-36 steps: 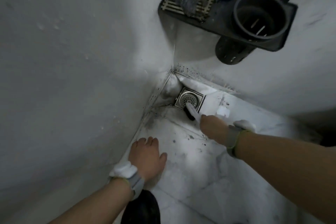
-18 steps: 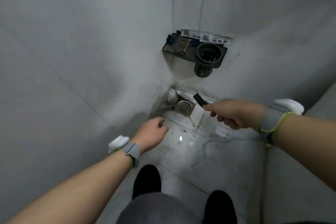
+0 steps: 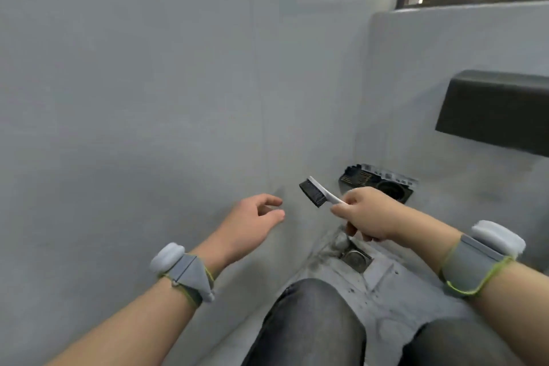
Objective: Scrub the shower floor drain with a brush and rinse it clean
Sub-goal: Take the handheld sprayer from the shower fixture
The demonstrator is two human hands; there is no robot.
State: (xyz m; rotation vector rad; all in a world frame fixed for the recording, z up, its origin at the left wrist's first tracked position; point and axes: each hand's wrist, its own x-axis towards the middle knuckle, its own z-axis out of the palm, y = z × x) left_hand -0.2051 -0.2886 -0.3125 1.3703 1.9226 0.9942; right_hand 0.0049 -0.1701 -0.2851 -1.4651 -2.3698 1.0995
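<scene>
Above drain (image 3: 356,258), right hand (image 3: 370,217) gripping brush (image 3: 315,193)

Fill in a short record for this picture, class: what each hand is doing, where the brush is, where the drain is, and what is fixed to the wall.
right hand: grips the brush handle
brush: raised, off the floor
left hand: open, holds nothing
drain: floor corner, below the right hand
wall: dark corner rack
</scene>
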